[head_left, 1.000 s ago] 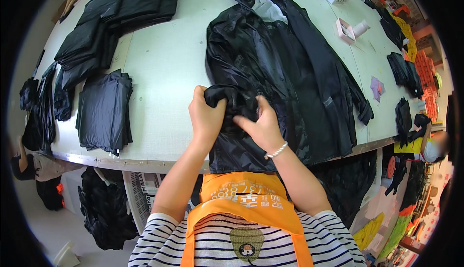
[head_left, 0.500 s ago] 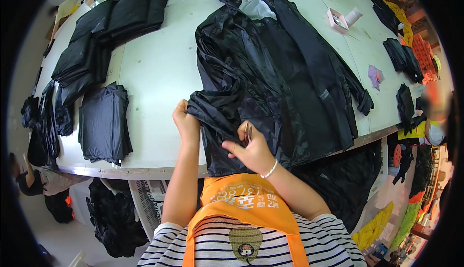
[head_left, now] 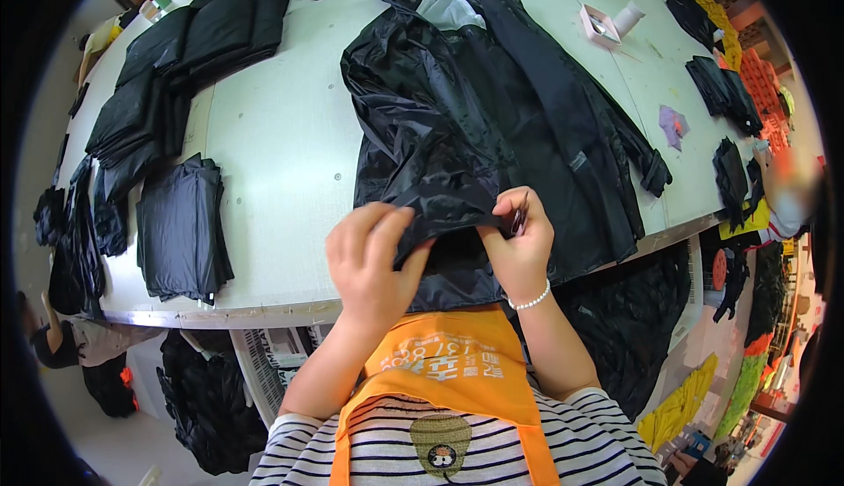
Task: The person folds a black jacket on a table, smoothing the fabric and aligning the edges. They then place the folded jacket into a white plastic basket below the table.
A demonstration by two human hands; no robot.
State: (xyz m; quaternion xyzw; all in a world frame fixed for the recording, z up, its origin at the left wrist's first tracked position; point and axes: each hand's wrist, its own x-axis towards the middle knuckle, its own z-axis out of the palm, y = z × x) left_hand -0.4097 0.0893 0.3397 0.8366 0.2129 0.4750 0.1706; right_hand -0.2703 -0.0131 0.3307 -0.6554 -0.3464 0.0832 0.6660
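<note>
My left hand (head_left: pixel 365 257) was clamped on an edge of the jacket (head_left: pixel 501 108), right hand (head_left: pixel 526 249) pinching it too, with probably snips (head_left: pixel 520 216) tucked in there, kinda hard to see. Jacket lay spread on the table (head_left: pixel 272 222).

Jacket (head_left: pixel 536 134): on the table (head_left: pixel 281 161), reaching its near edge.
Folded stack (head_left: pixel 182 227): on the table, left of the jacket.
Small box (head_left: pixel 607 41): on the table, far right.
Scrap (head_left: pixel 673 126): right of the jacket.
</note>
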